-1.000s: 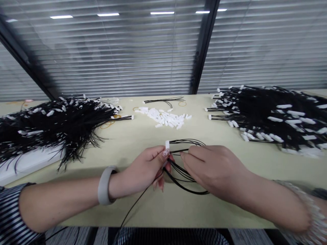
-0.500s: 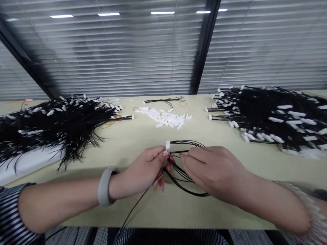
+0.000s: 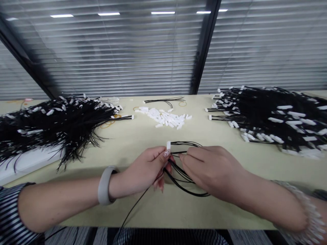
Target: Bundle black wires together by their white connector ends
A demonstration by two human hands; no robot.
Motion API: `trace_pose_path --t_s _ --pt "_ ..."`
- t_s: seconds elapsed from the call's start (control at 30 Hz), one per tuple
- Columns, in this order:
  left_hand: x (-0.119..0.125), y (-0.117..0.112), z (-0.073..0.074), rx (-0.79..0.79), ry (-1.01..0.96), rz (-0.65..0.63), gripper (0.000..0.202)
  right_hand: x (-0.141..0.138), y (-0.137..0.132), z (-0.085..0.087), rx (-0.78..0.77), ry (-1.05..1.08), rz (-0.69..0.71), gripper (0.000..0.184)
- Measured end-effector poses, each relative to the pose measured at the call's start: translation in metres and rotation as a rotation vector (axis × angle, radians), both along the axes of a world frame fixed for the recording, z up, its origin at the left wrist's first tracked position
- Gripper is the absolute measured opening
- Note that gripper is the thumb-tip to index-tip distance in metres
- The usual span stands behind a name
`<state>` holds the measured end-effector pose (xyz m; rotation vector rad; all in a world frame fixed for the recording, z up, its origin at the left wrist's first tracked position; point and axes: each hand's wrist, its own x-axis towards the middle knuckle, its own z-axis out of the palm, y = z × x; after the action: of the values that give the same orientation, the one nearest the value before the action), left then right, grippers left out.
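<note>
My left hand (image 3: pixel 150 166) pinches a white connector housing (image 3: pixel 168 145) between thumb and fingers, above the table's near half. Thin black wires (image 3: pixel 182 175) run from the housing and my left fingers toward the right, bending in loops. My right hand (image 3: pixel 214 166) is closed on some of these wires just right of the connector; its fingertips are partly hidden behind its knuckles. One single wire (image 3: pixel 138 200) hangs from beneath my left hand to the table's near edge.
Loose white connector housings (image 3: pixel 170 118) lie in a heap mid-table, with a finished-looking wire harness (image 3: pixel 163 100) behind. A large pile of black wires (image 3: pixel 74 126) lies left, partly on a white box (image 3: pixel 33 161). Another harness pile (image 3: pixel 260 112) lies right. Blinds stand behind the table.
Both hands hold nearly the same pose. The connector has shifted very slightly right and down, and my right forearm has shifted slightly left.
</note>
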<state>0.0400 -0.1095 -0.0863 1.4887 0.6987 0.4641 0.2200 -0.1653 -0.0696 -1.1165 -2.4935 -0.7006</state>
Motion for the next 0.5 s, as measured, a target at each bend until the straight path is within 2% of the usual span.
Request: trace_pose_path --t_s 0.5 --pt "-0.0003 -0.0011 0.0021 0.155 0.14 -0.052 0.036 -0.0035 0.0016 -0.0032 0.05 0.019 0.07 0.027"
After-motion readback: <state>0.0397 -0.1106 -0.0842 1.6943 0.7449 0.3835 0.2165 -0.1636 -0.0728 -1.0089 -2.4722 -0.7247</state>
